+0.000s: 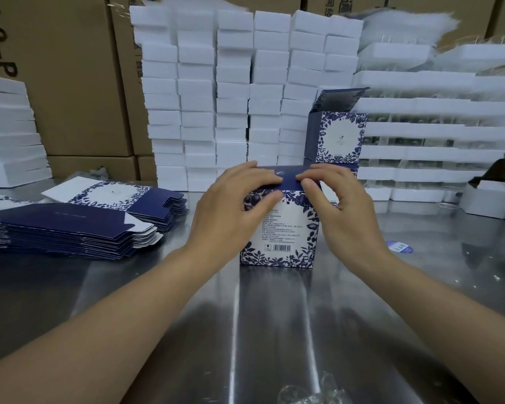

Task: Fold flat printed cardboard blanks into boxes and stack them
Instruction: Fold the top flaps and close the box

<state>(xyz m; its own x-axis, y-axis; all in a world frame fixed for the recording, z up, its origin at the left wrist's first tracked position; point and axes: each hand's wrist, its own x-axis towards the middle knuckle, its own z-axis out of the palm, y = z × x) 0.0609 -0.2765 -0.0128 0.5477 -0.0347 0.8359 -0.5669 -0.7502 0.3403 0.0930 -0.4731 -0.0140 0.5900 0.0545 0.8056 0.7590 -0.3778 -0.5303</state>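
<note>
A blue-and-white floral box [283, 231] stands upright on the steel table [245, 316], its barcode side facing me. My left hand [233, 205] and my right hand [338, 205] sit on either side of its top. The fingers of both press on the dark blue top flap [289, 174], and the thumbs touch the front face just under the fold. Behind it a finished box [340, 135] stands with its lid flap up, on top of another box that is mostly hidden. Flat printed blanks [70, 228] lie stacked at the left.
White foam blocks [231, 97] are piled high behind the table, with foam trays [435, 135] at the right. Brown cartons [79, 83] stand at the back left. A small white box [490, 196], a blue round sticker [399, 246] and crumpled plastic [312, 392] lie on the table.
</note>
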